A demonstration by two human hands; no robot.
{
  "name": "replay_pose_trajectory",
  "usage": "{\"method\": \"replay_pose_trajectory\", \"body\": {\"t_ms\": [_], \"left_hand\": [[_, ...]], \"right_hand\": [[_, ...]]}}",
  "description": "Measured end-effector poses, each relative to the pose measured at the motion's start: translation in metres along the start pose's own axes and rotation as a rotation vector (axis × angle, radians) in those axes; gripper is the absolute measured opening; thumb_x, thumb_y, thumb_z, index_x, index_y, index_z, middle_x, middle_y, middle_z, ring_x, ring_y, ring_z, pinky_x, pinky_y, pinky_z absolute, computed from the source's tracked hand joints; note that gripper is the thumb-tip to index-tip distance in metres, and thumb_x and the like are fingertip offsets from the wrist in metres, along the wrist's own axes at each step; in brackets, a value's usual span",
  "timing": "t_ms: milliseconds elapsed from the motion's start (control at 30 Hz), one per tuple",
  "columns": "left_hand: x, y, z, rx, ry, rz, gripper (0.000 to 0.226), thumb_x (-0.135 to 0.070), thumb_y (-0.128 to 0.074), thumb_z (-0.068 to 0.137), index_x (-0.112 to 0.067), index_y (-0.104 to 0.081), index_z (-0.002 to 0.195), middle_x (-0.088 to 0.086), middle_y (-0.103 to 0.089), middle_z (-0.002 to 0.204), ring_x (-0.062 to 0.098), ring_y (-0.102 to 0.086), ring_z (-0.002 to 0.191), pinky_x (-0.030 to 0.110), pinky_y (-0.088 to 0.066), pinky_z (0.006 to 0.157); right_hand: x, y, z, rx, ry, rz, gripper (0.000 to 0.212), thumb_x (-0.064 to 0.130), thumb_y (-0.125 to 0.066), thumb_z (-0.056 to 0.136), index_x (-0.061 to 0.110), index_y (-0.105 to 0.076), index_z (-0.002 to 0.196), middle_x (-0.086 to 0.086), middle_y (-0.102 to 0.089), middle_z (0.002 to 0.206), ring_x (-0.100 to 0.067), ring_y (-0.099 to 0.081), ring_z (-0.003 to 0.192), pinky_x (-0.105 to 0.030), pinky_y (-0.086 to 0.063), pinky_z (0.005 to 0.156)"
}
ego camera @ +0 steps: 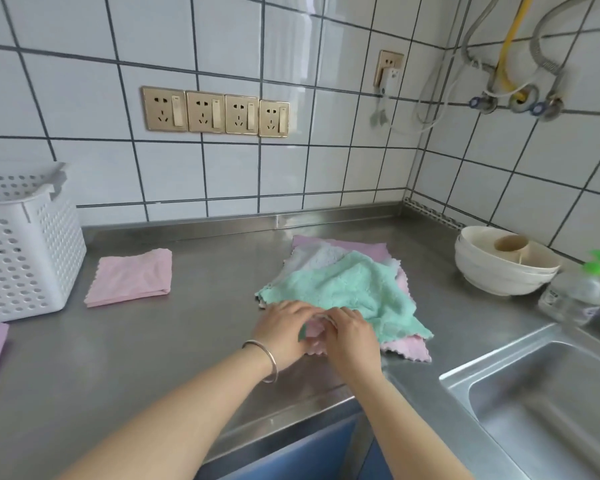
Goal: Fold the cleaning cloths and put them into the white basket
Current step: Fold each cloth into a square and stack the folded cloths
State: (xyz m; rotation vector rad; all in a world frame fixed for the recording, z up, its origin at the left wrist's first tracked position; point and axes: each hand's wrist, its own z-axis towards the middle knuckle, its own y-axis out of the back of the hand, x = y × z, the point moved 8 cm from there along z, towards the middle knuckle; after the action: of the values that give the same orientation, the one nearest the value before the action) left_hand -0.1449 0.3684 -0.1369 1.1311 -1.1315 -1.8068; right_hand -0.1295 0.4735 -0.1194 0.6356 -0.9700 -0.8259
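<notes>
Both hands meet at the near edge of the cloth pile (340, 289) on the steel counter (194, 334). Left hand (284, 332) and right hand (352, 336) have fingers curled, pinching the near corner of the pink cloth (407, 348) under the green cloth (347, 285). White basket (25, 251) stands far left on the counter, a folded pink cloth (130, 277) just beside it. Bangle (265, 358) on left wrist. Stacked bowls (503, 265) to the right, near the sink (548, 403).
</notes>
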Motion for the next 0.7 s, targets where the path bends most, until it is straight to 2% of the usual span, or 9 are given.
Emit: {"method": "replay_pose_trajectory", "body": {"t_ms": [100,167,300,400,467,533,567,633,700], "left_hand": [[-0.012,0.003,0.018,-0.098,0.014,-0.024,0.017,-0.026,-0.048,0.086,-0.026,-0.065,0.087,-0.004,-0.068,0.089,0.018,-0.058,0.095,0.027,-0.035,0.083],[-0.013,0.005,0.023,-0.118,0.033,-0.051,0.024,-0.021,-0.046,0.089,-0.025,-0.06,0.07,-0.005,-0.059,0.069,0.018,-0.052,0.079,0.026,-0.03,0.075],[-0.007,0.007,0.033,-0.127,0.095,-0.1,0.022,-0.021,-0.048,0.091,-0.025,-0.053,0.07,0.005,-0.067,0.083,0.026,-0.057,0.086,0.029,-0.026,0.067],[0.02,0.015,0.035,-0.183,0.187,-0.193,0.019,-0.022,-0.052,0.089,-0.019,-0.051,0.071,0.011,-0.064,0.079,0.031,-0.059,0.084,0.031,-0.031,0.062],[0.041,0.032,0.033,-0.213,0.266,-0.223,0.006,-0.025,-0.052,0.09,-0.021,-0.054,0.085,0.015,-0.067,0.086,0.035,-0.06,0.085,0.03,-0.03,0.06],[0.06,0.058,0.028,-0.253,0.324,-0.242,0.014,-0.024,-0.049,0.092,-0.022,-0.063,0.089,0.015,-0.069,0.088,0.036,-0.061,0.085,0.03,-0.031,0.059],[0.067,0.077,0.023,-0.29,0.324,-0.275,0.016,-0.024,-0.049,0.092,-0.021,-0.064,0.088,0.014,-0.068,0.082,0.035,-0.061,0.08,0.031,-0.03,0.058],[0.081,0.118,0.01,-0.389,0.299,-0.342,0.023,-0.03,-0.055,0.091,-0.026,-0.057,0.068,0.004,-0.059,0.062,0.026,-0.053,0.064,0.031,-0.03,0.054],[0.1,0.153,-0.006,-0.417,0.296,-0.354,0.032,-0.038,-0.062,0.085,-0.028,-0.051,0.057,-0.005,-0.05,0.049,0.012,-0.041,0.053,0.023,-0.029,0.051]], "right_hand": [[-0.003,0.021,0.0,-0.007,0.075,0.03,0.03,0.017,-0.038,0.082,0.007,-0.066,0.086,-0.005,-0.068,0.083,-0.027,-0.056,0.081,-0.039,-0.046,0.066],[-0.006,0.038,0.003,-0.055,0.082,0.063,0.028,0.014,-0.039,0.085,0.007,-0.066,0.09,-0.002,-0.068,0.085,-0.025,-0.056,0.081,-0.034,-0.044,0.067],[-0.017,0.071,0.015,-0.085,-0.012,0.172,0.021,0.004,-0.044,0.092,0.009,-0.063,0.097,0.001,-0.064,0.09,-0.019,-0.057,0.084,-0.03,-0.046,0.072],[-0.026,0.097,0.024,-0.196,-0.128,0.336,0.016,0.008,-0.044,0.095,0.011,-0.06,0.092,0.002,-0.058,0.071,-0.017,-0.051,0.069,-0.02,-0.038,0.058],[-0.027,0.108,0.031,-0.248,-0.186,0.448,0.017,0.01,-0.042,0.096,0.013,-0.057,0.089,0.0,-0.054,0.067,-0.016,-0.044,0.063,-0.026,-0.035,0.056],[-0.02,0.114,0.04,-0.269,-0.199,0.464,0.017,0.012,-0.041,0.097,0.011,-0.056,0.088,-0.005,-0.051,0.068,-0.018,-0.04,0.064,-0.03,-0.032,0.056],[-0.012,0.115,0.046,-0.276,-0.194,0.467,0.018,0.012,-0.04,0.097,0.013,-0.055,0.087,-0.005,-0.051,0.067,-0.018,-0.039,0.063,-0.026,-0.033,0.055],[0.005,0.118,0.059,-0.299,-0.18,0.498,0.019,0.013,-0.039,0.097,0.015,-0.054,0.087,-0.002,-0.049,0.064,-0.018,-0.039,0.06,-0.012,-0.033,0.048],[0.02,0.114,0.074,-0.295,-0.18,0.513,0.021,0.016,-0.039,0.098,0.007,-0.053,0.086,-0.004,-0.046,0.065,-0.02,-0.037,0.061,-0.015,-0.03,0.047]]}}
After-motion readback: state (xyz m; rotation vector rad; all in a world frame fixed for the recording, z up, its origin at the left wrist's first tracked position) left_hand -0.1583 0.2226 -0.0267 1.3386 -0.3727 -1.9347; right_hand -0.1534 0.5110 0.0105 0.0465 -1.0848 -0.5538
